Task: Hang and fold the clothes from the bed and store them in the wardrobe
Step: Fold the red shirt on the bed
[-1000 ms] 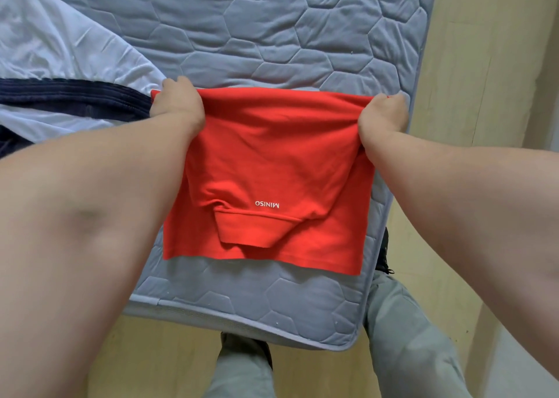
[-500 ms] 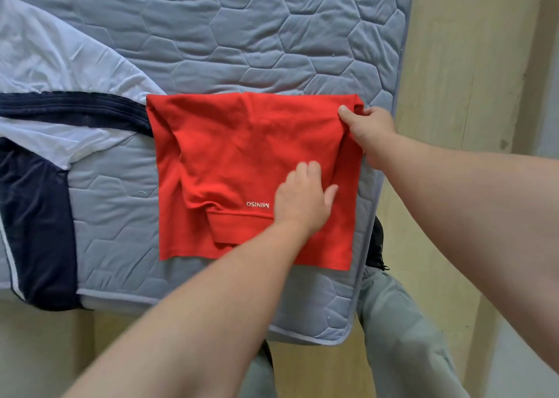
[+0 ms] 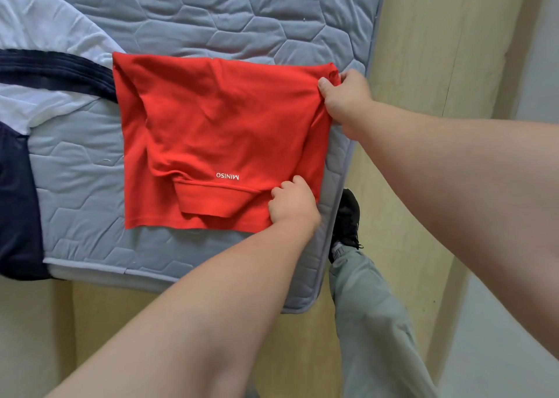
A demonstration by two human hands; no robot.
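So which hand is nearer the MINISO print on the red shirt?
Left. The left hand holds the red shirt beside the MINISO print; the right hand pinches its far corner.

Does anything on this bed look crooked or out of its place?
Yes. The navy and white garment lies unfolded, hanging over the near edge of the mattress, beside the folded red shirt.
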